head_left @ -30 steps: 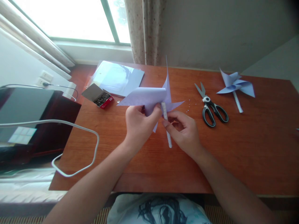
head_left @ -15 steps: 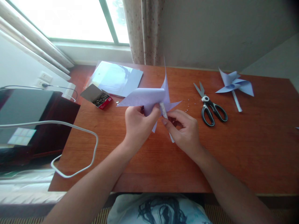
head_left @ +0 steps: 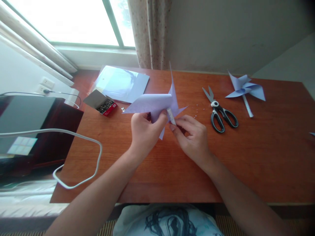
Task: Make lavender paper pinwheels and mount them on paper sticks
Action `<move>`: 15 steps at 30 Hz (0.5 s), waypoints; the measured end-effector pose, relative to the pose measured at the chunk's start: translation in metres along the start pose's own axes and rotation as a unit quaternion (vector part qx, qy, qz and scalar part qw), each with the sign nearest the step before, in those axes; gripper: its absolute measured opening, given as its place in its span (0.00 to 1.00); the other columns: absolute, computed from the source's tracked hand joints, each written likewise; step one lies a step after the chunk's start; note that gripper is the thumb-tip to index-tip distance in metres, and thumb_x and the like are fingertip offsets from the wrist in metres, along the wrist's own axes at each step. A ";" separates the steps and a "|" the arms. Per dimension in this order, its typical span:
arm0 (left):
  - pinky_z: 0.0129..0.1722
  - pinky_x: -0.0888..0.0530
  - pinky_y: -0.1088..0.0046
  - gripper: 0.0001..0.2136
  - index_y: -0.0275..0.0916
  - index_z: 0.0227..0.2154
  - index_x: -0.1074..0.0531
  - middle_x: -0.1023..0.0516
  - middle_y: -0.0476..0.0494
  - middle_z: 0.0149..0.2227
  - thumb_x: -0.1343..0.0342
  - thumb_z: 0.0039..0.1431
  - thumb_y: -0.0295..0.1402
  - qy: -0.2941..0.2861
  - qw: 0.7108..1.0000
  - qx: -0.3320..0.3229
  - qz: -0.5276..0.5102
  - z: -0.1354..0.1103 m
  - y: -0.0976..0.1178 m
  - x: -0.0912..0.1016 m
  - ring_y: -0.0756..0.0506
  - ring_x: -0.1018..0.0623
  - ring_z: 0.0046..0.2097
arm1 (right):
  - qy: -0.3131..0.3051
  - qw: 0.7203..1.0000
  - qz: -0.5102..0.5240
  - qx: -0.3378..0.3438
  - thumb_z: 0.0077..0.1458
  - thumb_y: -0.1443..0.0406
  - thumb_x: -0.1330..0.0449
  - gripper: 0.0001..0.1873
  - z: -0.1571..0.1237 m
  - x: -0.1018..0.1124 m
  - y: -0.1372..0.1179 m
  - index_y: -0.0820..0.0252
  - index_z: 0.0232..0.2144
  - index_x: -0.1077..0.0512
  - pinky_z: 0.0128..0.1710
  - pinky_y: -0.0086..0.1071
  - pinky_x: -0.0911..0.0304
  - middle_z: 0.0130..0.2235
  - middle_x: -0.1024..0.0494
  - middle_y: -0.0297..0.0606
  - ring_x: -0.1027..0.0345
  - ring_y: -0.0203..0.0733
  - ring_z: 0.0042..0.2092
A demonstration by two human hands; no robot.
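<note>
Above the middle of the wooden table [head_left: 258, 164] I hold a lilac paper pinwheel [head_left: 152, 102]. My left hand [head_left: 145, 132] pinches its folded centre from the left. A white rolled paper stick [head_left: 171, 116] lies against that centre. My right hand [head_left: 193, 137] is closed around the stick, and its lower part is hidden under the fingers. A few small pins [head_left: 197, 111] lie just to the right of the pinwheel.
Black-handled scissors [head_left: 218, 111] lie to the right. A finished lilac pinwheel [head_left: 244, 90] rests at the far right. An open box of pins [head_left: 103, 104] and a sheet of paper [head_left: 121, 82] are at the back left. A white cable [head_left: 81, 157] loops over the left edge.
The stick has slid further into my right hand, so its lower end no longer shows. Both hands and the pinwheel stay in almost the same place.
</note>
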State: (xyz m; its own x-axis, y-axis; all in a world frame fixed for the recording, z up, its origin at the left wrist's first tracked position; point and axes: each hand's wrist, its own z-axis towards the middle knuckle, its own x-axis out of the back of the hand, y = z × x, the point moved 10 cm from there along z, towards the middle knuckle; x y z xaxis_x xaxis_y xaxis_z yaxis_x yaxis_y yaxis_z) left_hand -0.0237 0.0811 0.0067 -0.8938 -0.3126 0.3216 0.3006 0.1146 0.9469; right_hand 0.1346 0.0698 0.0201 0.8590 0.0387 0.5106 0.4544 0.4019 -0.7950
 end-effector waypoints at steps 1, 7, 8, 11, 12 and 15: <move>0.20 0.43 0.76 0.17 0.38 0.14 0.38 0.44 0.54 0.18 0.41 0.51 0.38 0.000 1.000 0.000 0.000 0.000 0.000 0.000 0.54 0.42 0.22 | 0.000 1.000 -0.001 0.001 0.63 0.65 0.40 0.07 0.000 0.000 0.000 0.58 0.34 0.22 0.30 0.33 0.39 0.30 0.27 0.36 0.34 0.38 0.30; 0.21 0.44 0.76 0.18 0.38 0.14 0.40 0.45 0.54 0.18 0.40 0.52 0.37 0.011 0.999 -0.027 0.024 -0.001 0.004 0.001 0.54 0.42 0.23 | 0.001 1.000 -0.011 0.014 0.63 0.67 0.40 0.07 0.000 0.000 -0.003 0.60 0.34 0.22 0.30 0.32 0.40 0.30 0.27 0.36 0.35 0.37 0.30; 0.21 0.44 0.76 0.18 0.38 0.14 0.40 0.44 0.54 0.18 0.41 0.52 0.37 0.011 0.999 -0.034 0.028 -0.001 0.006 0.001 0.54 0.42 0.23 | 0.003 1.000 -0.014 0.018 0.63 0.67 0.40 0.07 0.000 0.001 -0.003 0.60 0.34 0.22 0.30 0.32 0.40 0.30 0.28 0.36 0.35 0.37 0.30; 0.22 0.43 0.76 0.17 0.38 0.15 0.38 0.43 0.54 0.18 0.41 0.53 0.36 0.011 0.998 -0.051 0.030 0.000 0.009 0.000 0.54 0.41 0.23 | 0.010 0.999 -0.024 0.030 0.62 0.68 0.40 0.07 0.000 0.002 -0.006 0.63 0.34 0.22 0.30 0.31 0.40 0.30 0.28 0.36 0.36 0.36 0.29; 0.22 0.43 0.76 0.17 0.38 0.15 0.38 0.43 0.54 0.18 0.41 0.53 0.36 0.012 0.998 -0.053 0.029 0.000 0.010 0.000 0.54 0.41 0.23 | 0.012 0.999 -0.028 0.032 0.62 0.69 0.40 0.07 0.000 0.002 -0.006 0.63 0.34 0.22 0.30 0.31 0.40 0.30 0.28 0.36 0.36 0.36 0.29; 0.22 0.43 0.76 0.17 0.38 0.15 0.39 0.42 0.54 0.18 0.40 0.52 0.35 0.012 0.999 -0.049 0.019 0.000 0.009 0.000 0.54 0.40 0.23 | 0.016 0.998 -0.038 0.038 0.62 0.69 0.40 0.07 -0.001 0.002 -0.008 0.65 0.34 0.22 0.30 0.30 0.40 0.30 0.28 0.37 0.36 0.36 0.30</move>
State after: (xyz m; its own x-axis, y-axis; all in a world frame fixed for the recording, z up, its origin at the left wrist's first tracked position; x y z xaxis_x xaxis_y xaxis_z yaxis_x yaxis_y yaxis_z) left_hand -0.0211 0.0818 0.0158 -0.8736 -0.3321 0.3557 0.3656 0.0345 0.9301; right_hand 0.1333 0.0661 0.0272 0.8301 -0.0233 0.5572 0.5008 0.4708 -0.7263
